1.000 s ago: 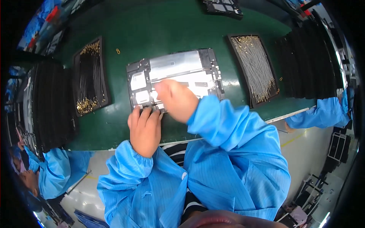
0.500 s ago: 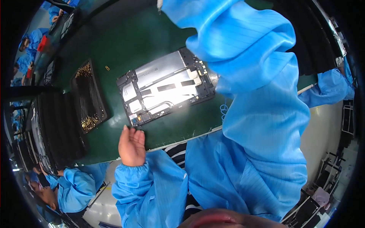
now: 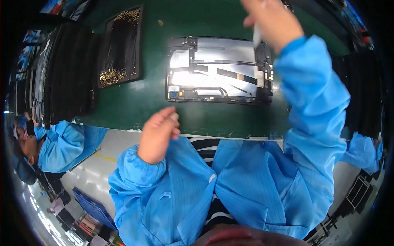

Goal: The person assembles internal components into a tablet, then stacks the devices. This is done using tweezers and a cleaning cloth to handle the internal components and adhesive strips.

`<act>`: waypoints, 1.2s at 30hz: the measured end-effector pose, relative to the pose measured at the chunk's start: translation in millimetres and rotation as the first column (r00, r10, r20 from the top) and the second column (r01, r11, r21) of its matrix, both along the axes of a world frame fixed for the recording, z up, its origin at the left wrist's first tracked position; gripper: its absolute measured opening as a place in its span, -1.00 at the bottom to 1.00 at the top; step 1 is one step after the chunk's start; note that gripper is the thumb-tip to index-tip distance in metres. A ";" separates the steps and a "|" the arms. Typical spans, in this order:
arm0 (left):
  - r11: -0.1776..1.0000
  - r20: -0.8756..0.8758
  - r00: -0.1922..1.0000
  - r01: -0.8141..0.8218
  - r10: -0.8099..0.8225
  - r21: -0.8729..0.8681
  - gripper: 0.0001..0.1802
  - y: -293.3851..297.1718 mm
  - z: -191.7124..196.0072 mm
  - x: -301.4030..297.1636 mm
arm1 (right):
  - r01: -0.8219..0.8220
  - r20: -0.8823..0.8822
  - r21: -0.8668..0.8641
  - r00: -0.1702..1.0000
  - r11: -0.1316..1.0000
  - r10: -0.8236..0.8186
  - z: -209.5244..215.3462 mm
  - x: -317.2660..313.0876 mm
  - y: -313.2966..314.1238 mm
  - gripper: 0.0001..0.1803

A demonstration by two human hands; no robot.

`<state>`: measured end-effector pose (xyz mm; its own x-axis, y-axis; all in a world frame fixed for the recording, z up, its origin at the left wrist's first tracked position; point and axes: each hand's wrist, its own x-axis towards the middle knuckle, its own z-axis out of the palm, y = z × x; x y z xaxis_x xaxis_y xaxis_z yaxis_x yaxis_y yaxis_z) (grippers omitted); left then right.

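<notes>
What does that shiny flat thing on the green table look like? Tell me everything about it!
The opened flat device is a wide rectangle lying flat on the green table, insides facing up. A dark frame runs round silvery, shiny metal plates. Thin dark strips cross its middle, and small parts sit at its left and right ends. The right hand is raised over its far right corner, holding a small pale piece too blurred to name. The left hand rests at the table's near edge, apart from it.

The opened device chassis (image 3: 218, 69) is showing bright, glossy metal plates inside a matt black plastic frame. The tabletop (image 3: 135, 106) is looking like smooth, matt green mat. Both sleeves (image 3: 316, 102) are showing finely striped blue cloth. On the far left, the black tray (image 3: 121, 45) is holding shiny gold-coloured metal bits.
</notes>
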<state>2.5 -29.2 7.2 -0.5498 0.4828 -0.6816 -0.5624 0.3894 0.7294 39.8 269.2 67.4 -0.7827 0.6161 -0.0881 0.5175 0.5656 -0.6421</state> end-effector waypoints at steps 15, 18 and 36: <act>0.999 0.188 0.982 0.030 -0.034 0.024 -0.60 16.9 -18.3 -1.0 | -0.681 0.259 -0.043 0.699 0.731 0.667 -66.4 -3.0 -109.9 -0.71; 0.996 0.181 0.981 0.063 -0.072 0.058 -0.69 19.0 -22.3 0.4 | -0.679 0.374 -0.049 0.667 0.732 0.644 -75.9 -7.6 -118.1 -0.71; 0.990 0.261 0.961 0.057 -0.089 0.129 -0.83 19.0 -31.9 -6.8 | -0.490 0.213 -0.234 0.817 0.839 0.536 -74.4 -12.8 -109.8 -0.71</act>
<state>-4.3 -10.2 -24.7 -0.3166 0.6015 -0.7335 -0.7155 0.3563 0.6010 27.0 159.4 -7.0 -0.9145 0.0897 -0.3946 0.3407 0.6968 -0.6312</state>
